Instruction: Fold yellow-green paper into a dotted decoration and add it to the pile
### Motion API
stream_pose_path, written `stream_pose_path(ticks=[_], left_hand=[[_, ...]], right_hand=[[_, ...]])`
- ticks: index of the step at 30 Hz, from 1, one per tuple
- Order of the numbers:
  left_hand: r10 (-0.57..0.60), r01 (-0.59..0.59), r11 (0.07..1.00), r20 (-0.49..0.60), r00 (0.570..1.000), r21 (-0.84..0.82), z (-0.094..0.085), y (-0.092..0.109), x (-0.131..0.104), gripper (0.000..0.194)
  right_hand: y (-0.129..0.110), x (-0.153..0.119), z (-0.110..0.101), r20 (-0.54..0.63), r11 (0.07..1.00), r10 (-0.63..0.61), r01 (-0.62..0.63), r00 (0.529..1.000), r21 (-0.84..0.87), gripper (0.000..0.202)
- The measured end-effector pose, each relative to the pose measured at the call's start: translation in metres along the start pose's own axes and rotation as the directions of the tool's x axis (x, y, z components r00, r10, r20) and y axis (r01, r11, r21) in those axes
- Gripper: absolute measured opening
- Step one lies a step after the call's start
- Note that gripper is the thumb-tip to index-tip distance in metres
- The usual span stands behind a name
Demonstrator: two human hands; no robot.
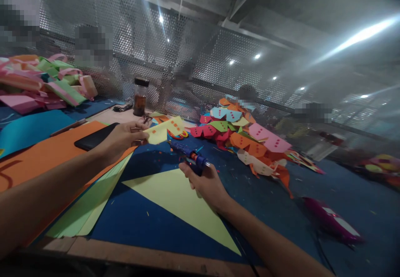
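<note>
My left hand (129, 135) pinches a pale yellow folded paper piece (165, 131) marked with several small orange squares, holding it up off the table. My right hand (204, 183) is wrapped around a blue hot glue gun (190, 154), and a clear stick shows at its back end. The nozzle points toward the lower edge of the yellow piece; whether they touch, I cannot tell. Below both hands, a pale yellow-green triangular sheet (178, 200) lies on the blue table surface (125, 222). Behind my left wrist rests a black phone (90, 140), partly covered.
Colourful cut paper pieces (250, 143) are heaped at centre right. Folded paper items (43, 81) pile up at the far left. Orange sheets (56, 154) and a dark-lidded jar (140, 97) are on the left. A magenta object (333, 220) lies on the right. Perforated metal panels (200, 68) stand behind.
</note>
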State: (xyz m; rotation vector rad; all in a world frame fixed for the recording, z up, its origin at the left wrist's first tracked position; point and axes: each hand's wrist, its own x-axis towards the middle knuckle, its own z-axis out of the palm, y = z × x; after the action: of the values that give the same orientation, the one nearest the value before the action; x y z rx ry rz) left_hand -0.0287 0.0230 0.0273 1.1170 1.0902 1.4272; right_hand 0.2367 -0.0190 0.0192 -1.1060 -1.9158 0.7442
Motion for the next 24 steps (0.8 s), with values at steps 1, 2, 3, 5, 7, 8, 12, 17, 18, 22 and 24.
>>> stream_pose_path(ticks=[1,2,3,5,7,8,12,17,18,22,24], left_hand=[[0.029,-0.030,0.999,-0.049,0.998,-0.029,-0.002,0.000,0.002,0.039],[0.052,-0.058,0.997,-0.089,0.995,-0.058,-0.005,0.001,0.004,0.040],[0.072,-0.082,0.993,-0.123,0.990,-0.083,-0.007,0.002,0.006,0.040],[0.098,-0.118,0.986,-0.166,0.981,-0.114,-0.011,0.003,0.010,0.040],[0.109,-0.136,0.982,-0.194,0.975,-0.128,-0.014,0.004,0.012,0.041],[0.111,-0.139,0.981,-0.203,0.973,-0.132,-0.015,0.004,0.013,0.041],[0.098,-0.128,0.983,-0.207,0.973,-0.134,-0.015,0.003,0.013,0.040],[0.083,-0.114,0.983,-0.199,0.977,-0.147,-0.013,0.003,0.011,0.037],[0.081,-0.112,0.982,-0.197,0.977,-0.150,-0.012,0.004,0.011,0.036],[0.072,-0.102,0.983,-0.191,0.979,-0.155,-0.011,0.004,0.010,0.034],[0.069,-0.098,0.984,-0.188,0.980,-0.150,-0.011,0.004,0.010,0.034]], right_hand=[[0.001,0.000,0.000,0.004,0.999,0.048,-0.048,0.999,-0.004,0.040],[0.002,0.001,-0.001,0.012,0.995,0.096,-0.096,0.995,-0.013,0.042],[0.002,0.002,-0.001,0.024,0.990,0.141,-0.140,0.990,-0.021,0.043],[0.004,0.004,-0.002,0.058,0.979,0.205,-0.204,0.977,-0.027,0.045],[0.005,0.007,-0.001,0.102,0.967,0.253,-0.250,0.962,-0.039,0.044],[0.006,0.009,-0.001,0.123,0.962,0.271,-0.267,0.955,-0.046,0.043],[0.006,0.021,0.002,0.203,0.944,0.329,-0.330,0.922,-0.029,0.034],[0.007,0.031,0.006,0.258,0.920,0.387,-0.389,0.885,-0.047,0.027],[0.006,0.032,0.006,0.258,0.921,0.387,-0.385,0.885,-0.062,0.026],[0.004,0.034,0.007,0.251,0.920,0.391,-0.378,0.885,-0.102,0.024],[0.004,0.034,0.007,0.244,0.920,0.392,-0.376,0.887,-0.108,0.024]])
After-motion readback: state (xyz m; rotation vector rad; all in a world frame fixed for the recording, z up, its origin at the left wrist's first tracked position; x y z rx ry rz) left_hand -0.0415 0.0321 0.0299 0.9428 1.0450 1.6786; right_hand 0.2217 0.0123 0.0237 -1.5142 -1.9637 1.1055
